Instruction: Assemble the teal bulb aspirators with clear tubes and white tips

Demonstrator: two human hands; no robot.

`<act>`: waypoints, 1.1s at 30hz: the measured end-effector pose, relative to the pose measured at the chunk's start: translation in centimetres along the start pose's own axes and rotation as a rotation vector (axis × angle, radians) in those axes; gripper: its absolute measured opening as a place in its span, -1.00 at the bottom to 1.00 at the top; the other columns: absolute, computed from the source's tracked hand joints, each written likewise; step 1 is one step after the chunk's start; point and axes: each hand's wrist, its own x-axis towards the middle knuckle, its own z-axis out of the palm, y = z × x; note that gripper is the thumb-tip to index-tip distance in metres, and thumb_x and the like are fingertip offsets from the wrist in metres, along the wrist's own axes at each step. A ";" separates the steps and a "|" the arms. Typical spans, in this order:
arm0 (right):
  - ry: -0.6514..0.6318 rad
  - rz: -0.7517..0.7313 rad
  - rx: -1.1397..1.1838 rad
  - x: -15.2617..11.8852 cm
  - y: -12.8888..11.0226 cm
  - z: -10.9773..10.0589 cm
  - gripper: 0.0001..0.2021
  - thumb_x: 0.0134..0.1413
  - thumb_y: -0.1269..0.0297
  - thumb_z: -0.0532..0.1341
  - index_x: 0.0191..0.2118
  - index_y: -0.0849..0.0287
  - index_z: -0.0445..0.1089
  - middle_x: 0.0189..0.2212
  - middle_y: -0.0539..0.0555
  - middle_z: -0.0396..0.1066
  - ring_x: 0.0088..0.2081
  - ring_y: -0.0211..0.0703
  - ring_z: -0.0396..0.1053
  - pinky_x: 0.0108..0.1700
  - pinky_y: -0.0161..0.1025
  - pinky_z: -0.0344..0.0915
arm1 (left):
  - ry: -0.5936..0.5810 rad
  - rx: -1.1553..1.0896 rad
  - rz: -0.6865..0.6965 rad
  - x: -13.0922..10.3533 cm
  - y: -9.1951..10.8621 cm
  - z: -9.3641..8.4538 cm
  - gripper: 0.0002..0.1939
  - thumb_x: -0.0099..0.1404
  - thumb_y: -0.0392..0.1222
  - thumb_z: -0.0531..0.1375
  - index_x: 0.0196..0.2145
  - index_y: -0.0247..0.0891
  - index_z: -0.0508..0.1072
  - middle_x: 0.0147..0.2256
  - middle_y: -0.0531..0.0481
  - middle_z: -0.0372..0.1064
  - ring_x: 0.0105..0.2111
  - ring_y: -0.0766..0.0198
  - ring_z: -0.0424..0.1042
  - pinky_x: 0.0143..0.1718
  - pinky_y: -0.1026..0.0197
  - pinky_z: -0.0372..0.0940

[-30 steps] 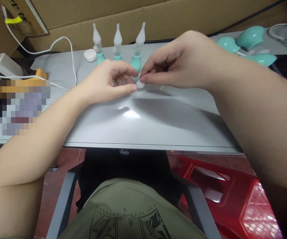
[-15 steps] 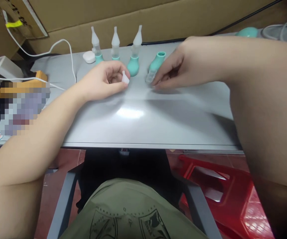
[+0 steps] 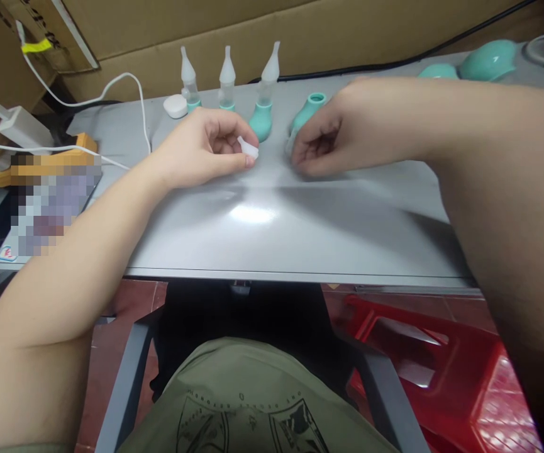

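Observation:
Between the thumb and fingers of my left hand point(image 3: 222, 148) is a small white nozzle tip point(image 3: 249, 148), held above the grey table. My right hand point(image 3: 321, 141) is closed around a clear plastic connector point(image 3: 291, 143), mostly hidden by the fingers. Just behind it stands a teal rubber bulb point(image 3: 307, 112) with an open neck. To the left are three nasal aspirators: one at the right of the row point(image 3: 265, 100), a middle one point(image 3: 227, 78) and a left one point(image 3: 188, 75). Each has a white tip and clear connector on a teal base; my left hand partly covers the lower parts.
A white rounded piece point(image 3: 175, 106) lies beside the left aspirator. More teal bulbs point(image 3: 488, 61) sit at the back right. A white charger point(image 3: 26, 130) with cables and an orange object point(image 3: 85, 143) are on the left. Cardboard point(image 3: 300, 34) walls the back; a red stool point(image 3: 441, 352) stands below.
My right fingers have closed further over the clear connector, covering more of it. The white tip in my left hand has tilted more to the side. The whole view has shifted slightly.

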 end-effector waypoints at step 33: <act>0.179 -0.191 0.775 -0.4 -4.6 4.3 -0.80 0.05 0.60 0.49 -0.32 0.11 0.74 -0.40 -0.06 0.62 -0.39 -0.36 0.52 -0.34 -0.43 0.44 | 0.123 -0.195 0.086 -0.1 0.2 0.0 -0.50 0.17 0.15 0.70 -0.28 -0.09 0.53 -0.18 -0.01 0.67 -0.14 0.03 0.65 0.05 -0.16 0.59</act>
